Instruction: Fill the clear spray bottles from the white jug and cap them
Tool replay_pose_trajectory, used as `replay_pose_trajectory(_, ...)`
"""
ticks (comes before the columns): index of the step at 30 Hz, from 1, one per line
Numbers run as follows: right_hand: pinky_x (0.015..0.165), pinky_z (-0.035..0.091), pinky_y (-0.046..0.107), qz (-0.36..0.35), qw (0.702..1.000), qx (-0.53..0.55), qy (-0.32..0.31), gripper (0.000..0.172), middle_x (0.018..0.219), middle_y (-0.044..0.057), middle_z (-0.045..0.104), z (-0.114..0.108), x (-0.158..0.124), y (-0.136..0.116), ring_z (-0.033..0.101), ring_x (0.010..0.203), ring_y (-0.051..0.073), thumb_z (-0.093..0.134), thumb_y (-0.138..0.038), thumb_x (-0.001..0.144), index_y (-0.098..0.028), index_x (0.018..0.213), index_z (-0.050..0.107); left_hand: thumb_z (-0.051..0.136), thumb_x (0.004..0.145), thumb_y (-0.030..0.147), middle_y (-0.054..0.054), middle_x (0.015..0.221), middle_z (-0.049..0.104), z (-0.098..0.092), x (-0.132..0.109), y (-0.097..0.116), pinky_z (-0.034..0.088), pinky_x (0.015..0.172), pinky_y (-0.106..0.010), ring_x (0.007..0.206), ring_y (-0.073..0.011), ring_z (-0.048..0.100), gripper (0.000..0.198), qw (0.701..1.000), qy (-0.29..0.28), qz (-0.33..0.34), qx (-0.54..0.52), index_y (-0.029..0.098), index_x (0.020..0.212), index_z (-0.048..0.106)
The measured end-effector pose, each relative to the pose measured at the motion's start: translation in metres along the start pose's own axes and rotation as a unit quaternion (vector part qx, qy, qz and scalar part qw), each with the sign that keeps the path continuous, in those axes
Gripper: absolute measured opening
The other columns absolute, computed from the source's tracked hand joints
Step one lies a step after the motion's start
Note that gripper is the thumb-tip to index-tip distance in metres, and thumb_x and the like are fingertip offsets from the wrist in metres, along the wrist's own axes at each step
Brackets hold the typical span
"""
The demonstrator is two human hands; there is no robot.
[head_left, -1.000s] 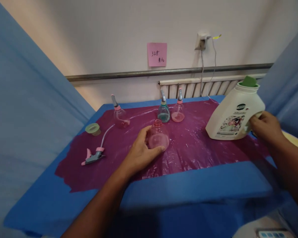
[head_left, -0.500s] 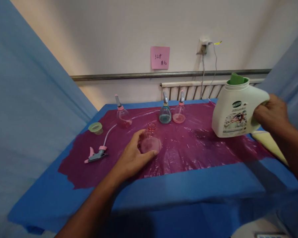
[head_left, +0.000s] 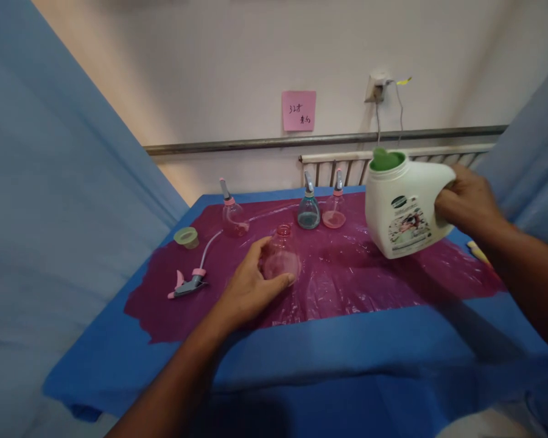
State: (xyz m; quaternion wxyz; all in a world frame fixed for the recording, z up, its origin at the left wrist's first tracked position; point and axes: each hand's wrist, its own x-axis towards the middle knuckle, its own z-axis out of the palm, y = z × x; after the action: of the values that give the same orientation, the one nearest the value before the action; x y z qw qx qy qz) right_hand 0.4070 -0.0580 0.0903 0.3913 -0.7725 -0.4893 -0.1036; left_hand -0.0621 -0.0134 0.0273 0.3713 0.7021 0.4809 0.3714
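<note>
My left hand (head_left: 256, 280) curls around a clear pink spray bottle (head_left: 284, 258), which stands upright on the table with its neck uncapped. Up on the right, my right hand (head_left: 470, 198) grips a white detergent jug (head_left: 404, 213) by its handle. The jug is held above the sheet, tilted slightly left, with a green spout showing in its uncapped mouth. Left of my left hand lies a grey and pink spray head (head_left: 190, 285) with its thin tube pointing back. A pale green cap (head_left: 187, 238) rests behind it.
Spray bottles with heads on stand at the back: one pink (head_left: 234, 216) to the left, one blue (head_left: 309, 211), another pink (head_left: 334, 210). A purple plastic sheet (head_left: 347, 292) covers part of the blue tabletop (head_left: 338, 344). Blue curtains (head_left: 73, 152) flank both sides.
My right hand has brought the jug leftward, closer to the pink bottle, and the jug tilts a little more. My left hand keeps its hold on the bottle. The view has shifted slightly.
</note>
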Motion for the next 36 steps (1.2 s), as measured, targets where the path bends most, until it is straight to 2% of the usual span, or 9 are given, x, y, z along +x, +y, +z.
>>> replay_pose_trajectory(3, 0.075, 0.047, 0.039, -0.005, 0.998, -0.015, -0.056, 0.025, 0.096, 0.009, 0.075, 0.011, -0.004, 0.001, 0.067, 0.091, 0.029, 0.058, -0.034, 0.08, -0.025, 0.1, 0.07, 0.096, 0.081, 0.041, -0.018, 0.165, 0.068, -0.004, -0.002, 0.007, 0.051, 0.134, -0.066, 0.153, -0.0438, 0.067, 0.094, 0.999, -0.027, -0.012, 0.036, 0.028, 0.166, 0.059)
replay_pose_trajectory(6, 0.072, 0.044, 0.039, -0.032, 0.996, -0.046, -0.07, 0.028, 0.094, 0.01, 0.075, 0.015, -0.005, -0.002, 0.068, 0.088, 0.032, 0.056, -0.037, 0.076, -0.028, 0.101, 0.066, 0.09, 0.087, 0.043, -0.016, 0.169, 0.066, -0.01, -0.005, 0.019, 0.049, 0.136, -0.064, 0.156, -0.0413, 0.065, 0.092, 0.997, -0.047, -0.015, 0.067, 0.028, 0.17, 0.052)
replay_pose_trajectory(10, 0.072, 0.042, 0.039, -0.073, 0.987, -0.102, -0.097, 0.034, 0.095, 0.014, 0.078, 0.014, 0.0, -0.011, 0.069, 0.086, 0.035, 0.056, -0.039, 0.079, -0.026, 0.108, 0.068, 0.086, 0.09, 0.045, -0.017, 0.171, 0.064, -0.014, -0.005, 0.033, 0.047, 0.137, -0.068, 0.16, -0.0432, 0.062, 0.087, 0.994, -0.056, -0.012, 0.093, 0.029, 0.169, 0.052)
replay_pose_trajectory(14, 0.07, 0.039, 0.039, -0.115, 0.973, -0.16, -0.12, 0.036, 0.101, 0.019, 0.082, 0.019, 0.002, -0.02, 0.073, 0.088, 0.038, 0.054, -0.037, 0.085, -0.023, 0.114, 0.071, 0.085, 0.092, 0.046, -0.017, 0.174, 0.062, -0.015, 0.0, 0.036, 0.045, 0.138, -0.069, 0.163, -0.0426, 0.059, 0.087, 0.992, -0.066, -0.002, 0.107, 0.029, 0.171, 0.05)
replay_pose_trajectory(18, 0.073, 0.039, 0.039, -0.145, 0.967, -0.179, -0.106, 0.039, 0.111, 0.02, 0.086, 0.029, -0.002, -0.027, 0.078, 0.097, 0.039, 0.051, -0.035, 0.092, -0.02, 0.12, 0.074, 0.083, 0.094, 0.045, -0.015, 0.181, 0.054, -0.019, 0.006, 0.033, 0.042, 0.142, -0.066, 0.167, -0.0394, 0.055, 0.089, 0.987, -0.084, 0.037, 0.132, 0.03, 0.174, 0.046)
replay_pose_trajectory(23, 0.069, 0.032, 0.038, -0.152, 0.961, -0.211, -0.097, 0.036, 0.117, 0.018, 0.087, 0.038, -0.008, -0.041, 0.08, 0.101, 0.038, 0.053, -0.034, 0.095, -0.02, 0.118, 0.077, 0.081, 0.097, 0.044, -0.013, 0.18, 0.053, -0.028, 0.012, 0.032, 0.046, 0.14, -0.069, 0.17, -0.0415, 0.052, 0.086, 0.969, -0.088, 0.104, 0.204, 0.035, 0.175, 0.045)
replay_pose_trajectory(27, 0.067, 0.027, 0.036, -0.154, 0.96, -0.217, -0.089, 0.033, 0.115, 0.015, 0.088, 0.042, -0.012, -0.05, 0.08, 0.099, 0.035, 0.056, -0.036, 0.097, -0.021, 0.118, 0.078, 0.082, 0.098, 0.046, -0.013, 0.182, 0.051, -0.031, 0.015, 0.037, 0.046, 0.139, -0.072, 0.173, -0.0451, 0.047, 0.088, 0.962, -0.091, 0.101, 0.236, 0.036, 0.177, 0.044)
replay_pose_trajectory(32, 0.066, 0.024, 0.036, -0.149, 0.963, -0.203, -0.096, 0.033, 0.114, 0.014, 0.087, 0.041, -0.014, -0.057, 0.076, 0.092, 0.03, 0.059, -0.037, 0.097, -0.022, 0.119, 0.079, 0.083, 0.097, 0.045, -0.016, 0.173, 0.061, -0.03, 0.019, 0.045, 0.055, 0.133, -0.068, 0.159, -0.0421, 0.064, 0.085, 0.963, -0.084, 0.102, 0.235, 0.028, 0.172, 0.047)
replay_pose_trajectory(36, 0.065, 0.024, 0.036, -0.14, 0.964, -0.199, -0.105, 0.034, 0.113, 0.014, 0.087, 0.038, -0.015, -0.062, 0.075, 0.089, 0.028, 0.06, -0.036, 0.096, -0.023, 0.119, 0.081, 0.083, 0.094, 0.045, -0.017, 0.166, 0.066, -0.031, 0.025, 0.048, 0.057, 0.13, -0.066, 0.152, -0.0412, 0.068, 0.082, 0.961, -0.083, 0.109, 0.241, 0.025, 0.166, 0.05)
